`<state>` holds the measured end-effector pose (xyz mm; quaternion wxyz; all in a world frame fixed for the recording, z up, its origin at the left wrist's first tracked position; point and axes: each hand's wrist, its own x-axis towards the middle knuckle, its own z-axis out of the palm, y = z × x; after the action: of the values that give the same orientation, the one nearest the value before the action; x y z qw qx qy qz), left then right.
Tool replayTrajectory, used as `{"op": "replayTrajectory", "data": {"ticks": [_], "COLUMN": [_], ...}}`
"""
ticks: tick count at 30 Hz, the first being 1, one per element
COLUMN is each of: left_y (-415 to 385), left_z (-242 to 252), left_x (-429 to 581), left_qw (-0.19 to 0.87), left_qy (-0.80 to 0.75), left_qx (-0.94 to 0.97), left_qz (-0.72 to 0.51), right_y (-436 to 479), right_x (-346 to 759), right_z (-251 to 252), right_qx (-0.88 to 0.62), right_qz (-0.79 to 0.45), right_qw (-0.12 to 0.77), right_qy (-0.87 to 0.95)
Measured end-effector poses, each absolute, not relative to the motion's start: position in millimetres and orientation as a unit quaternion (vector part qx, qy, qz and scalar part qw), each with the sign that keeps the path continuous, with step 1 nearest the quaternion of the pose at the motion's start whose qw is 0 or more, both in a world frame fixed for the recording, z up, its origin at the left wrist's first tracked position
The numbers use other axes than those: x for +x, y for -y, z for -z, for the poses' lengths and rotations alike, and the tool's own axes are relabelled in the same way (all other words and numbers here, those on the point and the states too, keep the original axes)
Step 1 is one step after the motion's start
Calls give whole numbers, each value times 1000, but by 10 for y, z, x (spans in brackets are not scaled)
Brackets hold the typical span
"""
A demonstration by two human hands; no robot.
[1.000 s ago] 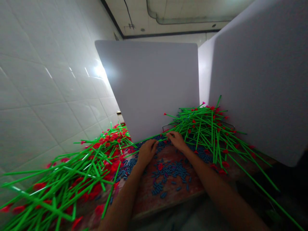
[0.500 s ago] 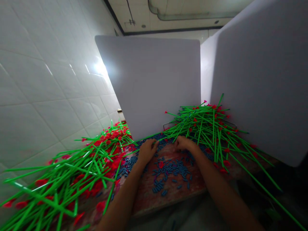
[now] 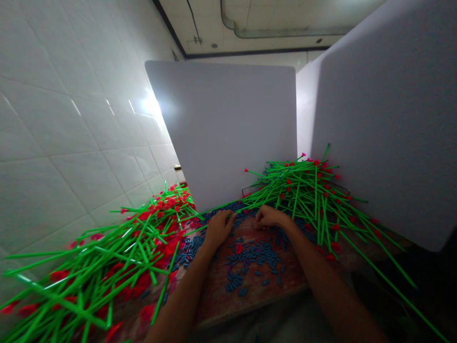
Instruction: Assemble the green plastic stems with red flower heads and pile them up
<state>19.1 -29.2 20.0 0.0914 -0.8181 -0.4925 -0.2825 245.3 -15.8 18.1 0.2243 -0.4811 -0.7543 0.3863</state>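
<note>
My left hand is closed around a thin green stick, which shows past the hand on its left side. My right hand is curled in a pinch a short way to the right, low over the table; whatever its fingertips hold is hidden or too small to name. Small dark-blue cylindrical pieces are scattered on the worn reddish table below and around both hands. Among them lies a red cup-shaped piece.
A heap of green sticks with red cup ends covers the left side. Another pile of sticks rises at the back right, some overhanging the table edge. White panels stand behind and at the right; a tiled wall is at the left.
My right hand has shifted slightly left, toward my left hand, and its fingers are more curled. The left hand stays almost in place on the stick. The view has tilted slightly.
</note>
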Motion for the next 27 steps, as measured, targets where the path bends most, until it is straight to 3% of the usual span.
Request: {"op": "replayTrajectory", "data": {"ticks": [5,14,27], "left_y": [280,297,277], "left_z": [-180,-178,-151], "left_x": [195,208,196], "left_qw": [88,88,89], "left_qy": [487,468,471], "left_qx": [-820,-828,-826], "left_qz": [287,296,297], "right_y": [86,46,4], "right_x": [2343,2273,2270], "right_z": [-114,-134,-147], "right_qx": [-417,-301,-312], "right_qz": [-444,-441,-387], "right_qw": [250,450,544], "right_qy": [753,716,676]}}
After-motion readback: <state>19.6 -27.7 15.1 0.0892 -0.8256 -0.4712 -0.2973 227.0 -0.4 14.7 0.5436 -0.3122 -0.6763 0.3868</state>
